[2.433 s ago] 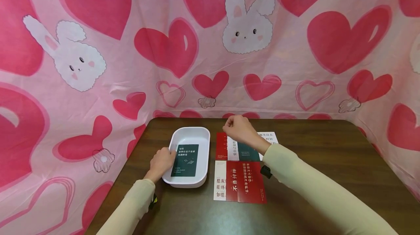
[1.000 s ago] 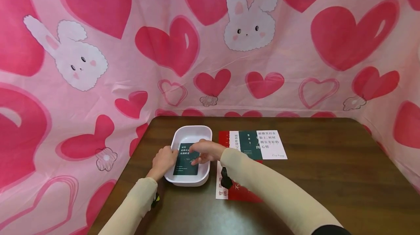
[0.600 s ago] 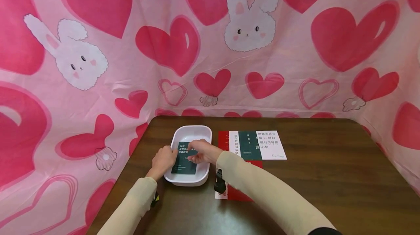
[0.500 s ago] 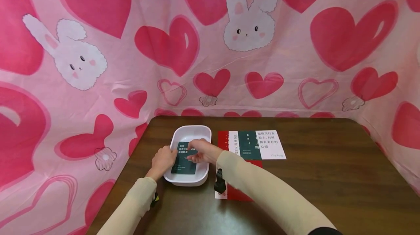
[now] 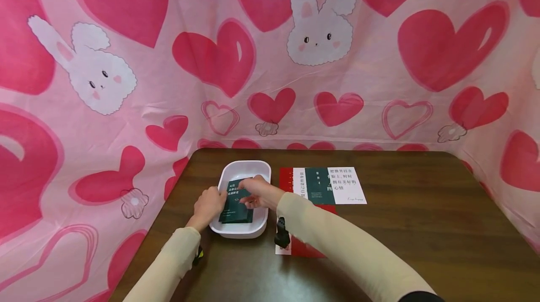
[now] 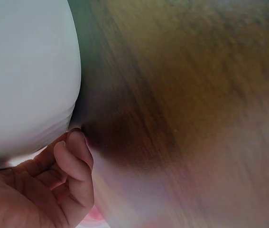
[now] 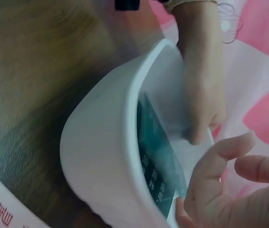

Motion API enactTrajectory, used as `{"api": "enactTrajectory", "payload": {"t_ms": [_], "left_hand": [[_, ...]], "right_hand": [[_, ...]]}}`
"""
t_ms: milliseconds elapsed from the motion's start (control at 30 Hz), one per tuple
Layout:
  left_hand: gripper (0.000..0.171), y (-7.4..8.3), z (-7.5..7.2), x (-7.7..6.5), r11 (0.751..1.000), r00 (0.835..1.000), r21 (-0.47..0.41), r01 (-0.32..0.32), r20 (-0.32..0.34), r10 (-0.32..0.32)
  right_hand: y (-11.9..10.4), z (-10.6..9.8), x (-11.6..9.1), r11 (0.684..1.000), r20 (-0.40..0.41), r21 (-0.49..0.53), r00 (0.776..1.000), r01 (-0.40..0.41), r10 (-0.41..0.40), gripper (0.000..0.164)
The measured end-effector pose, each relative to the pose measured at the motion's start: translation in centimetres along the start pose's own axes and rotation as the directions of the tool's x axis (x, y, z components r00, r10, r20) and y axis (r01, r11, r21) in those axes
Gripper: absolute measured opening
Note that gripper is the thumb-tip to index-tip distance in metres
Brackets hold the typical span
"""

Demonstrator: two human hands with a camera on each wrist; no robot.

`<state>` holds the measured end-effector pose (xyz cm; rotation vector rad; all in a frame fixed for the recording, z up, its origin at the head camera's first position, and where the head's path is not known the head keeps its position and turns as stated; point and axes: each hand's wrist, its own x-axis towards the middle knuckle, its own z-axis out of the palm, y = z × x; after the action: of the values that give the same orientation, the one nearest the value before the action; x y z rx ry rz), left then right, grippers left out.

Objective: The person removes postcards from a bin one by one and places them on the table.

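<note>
A white plastic tray (image 5: 240,234) stands on the left part of the table. My left hand (image 5: 209,206) grips its left rim, thumb inside and the other fingers outside against the wall, as the left wrist view also shows. Inside lies a dark green card (image 5: 229,210) with white printed characters. My right hand (image 5: 262,192) reaches over the tray's right side and pinches the card's far right edge, lifting it slightly. Another green layer shows beneath it. In the right wrist view, the card (image 7: 160,161) leans up from the tray floor, and its grip point is partly hidden.
Right of the tray, overlapping cards lie in two rows: red (image 5: 285,175), white (image 5: 299,182), green (image 5: 319,192) and white (image 5: 348,187) behind, white (image 5: 283,245) and red (image 5: 308,249) in front. My right forearm covers part of the front row. A pink heart-patterned cloth (image 5: 379,58) encloses the dark wooden table (image 5: 405,208).
My right hand has moved left from above the table cards into the tray and taken hold of the green card, which has tilted up a little. The left hand stays on the rim.
</note>
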<state>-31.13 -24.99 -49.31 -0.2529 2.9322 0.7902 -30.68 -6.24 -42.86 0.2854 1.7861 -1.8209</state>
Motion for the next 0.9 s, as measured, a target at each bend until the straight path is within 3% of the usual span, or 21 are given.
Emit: {"api": "enactTrajectory", "payload": {"t_ms": [67, 133, 267, 467, 600, 900], "left_hand": [[0.036, -0.1, 0.0, 0.0, 1.0, 1.0, 0.002, -0.006, -0.006, 0.006], [0.036, -0.1, -0.1, 0.0, 1.0, 1.0, 0.002, -0.014, -0.01, 0.014], [0.037, 0.0, -0.3, 0.0, 1.0, 1.0, 0.006, -0.028, -0.007, 0.028], [0.037, -0.1, -0.1, 0.0, 1.0, 1.0, 0.008, -0.025, -0.008, 0.025], [0.037, -0.1, 0.0, 0.1, 1.0, 1.0, 0.008, -0.021, -0.012, 0.021], [0.037, -0.1, 0.1, 0.0, 1.0, 1.0, 0.023, -0.014, -0.021, 0.015]], "right_hand": [[0.4, 0.3, 0.3, 0.996, -0.054, -0.054, 0.996, 0.065, -0.068, 0.054], [0.8, 0.7, 0.7, 0.976, -0.103, -0.174, 0.983, 0.131, -0.151, 0.05], [1.5, 1.0, 1.5, 0.887, -0.123, -0.415, 0.953, 0.205, -0.278, 0.034], [1.6, 0.8, 1.3, 0.814, -0.092, -0.525, 0.934, 0.25, -0.346, 0.01], [1.6, 0.5, 1.3, 0.801, -0.094, -0.549, 0.934, 0.24, -0.344, 0.012], [1.8, -0.1, 1.2, 0.82, -0.129, -0.527, 0.934, 0.221, -0.334, 0.014]]}}
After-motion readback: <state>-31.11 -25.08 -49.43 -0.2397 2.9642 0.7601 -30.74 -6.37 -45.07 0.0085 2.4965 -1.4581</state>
